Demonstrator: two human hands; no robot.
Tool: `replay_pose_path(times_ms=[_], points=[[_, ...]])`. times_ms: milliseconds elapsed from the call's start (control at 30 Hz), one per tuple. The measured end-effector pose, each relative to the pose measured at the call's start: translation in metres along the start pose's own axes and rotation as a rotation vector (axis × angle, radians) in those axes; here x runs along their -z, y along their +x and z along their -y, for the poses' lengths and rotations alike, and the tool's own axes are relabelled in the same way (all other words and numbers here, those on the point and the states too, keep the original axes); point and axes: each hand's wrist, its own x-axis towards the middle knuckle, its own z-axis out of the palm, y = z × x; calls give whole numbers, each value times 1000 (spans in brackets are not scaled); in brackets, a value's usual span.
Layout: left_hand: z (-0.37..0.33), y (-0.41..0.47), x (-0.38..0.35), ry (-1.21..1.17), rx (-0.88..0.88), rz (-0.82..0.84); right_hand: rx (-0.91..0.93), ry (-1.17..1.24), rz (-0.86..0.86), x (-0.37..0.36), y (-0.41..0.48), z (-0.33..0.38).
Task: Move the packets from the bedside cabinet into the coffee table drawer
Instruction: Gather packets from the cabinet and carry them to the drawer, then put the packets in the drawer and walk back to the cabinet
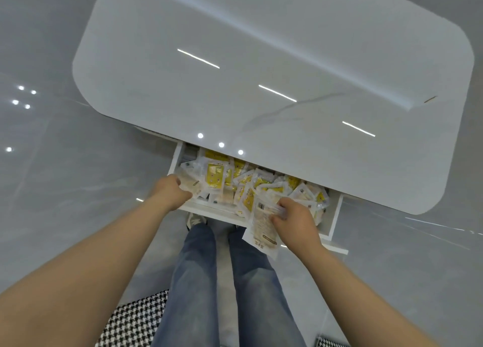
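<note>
The fingers (281,205) of the right hand (294,216) are curled round a long pale printed plastic packet (264,229). It hangs from them across the front edge, half over the open white coffee table drawer (173,161) and half outside it, so it is not yet dropped in.

The left hand (171,192) is also curled. Its thumb and fingers appear to pinch a smaller pale clear-plastic packet (192,185) at the drawer's left end, already inside the walls.

Just beyond both sets of fingers lies a heap of yellow and white plastic packets (251,187), filling most of the drawer. By that, the task looks well along: much is delivered, and these two remain to be let go. The bedside cabinet is out of view, so I cannot tell what is left there.

Farther out, the glossy white rounded worktop (261,58) overhangs the drawer's back.
</note>
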Motion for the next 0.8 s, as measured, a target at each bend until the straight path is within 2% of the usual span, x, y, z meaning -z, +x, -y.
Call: replay_pose_path(times_ms=[333, 467, 600, 800], points=[[37, -25, -3, 373, -257, -46, 140, -123, 80, -21, 60, 38], [43, -25, 0, 427, -308, -60, 228, -239, 139, -31, 89, 57], [42, -24, 5, 455, -323, -72, 235, -475, 203, -42, 111, 69], [28, -30, 18, 450, -362, -81, 253, -614, 144, -33, 109, 63]])
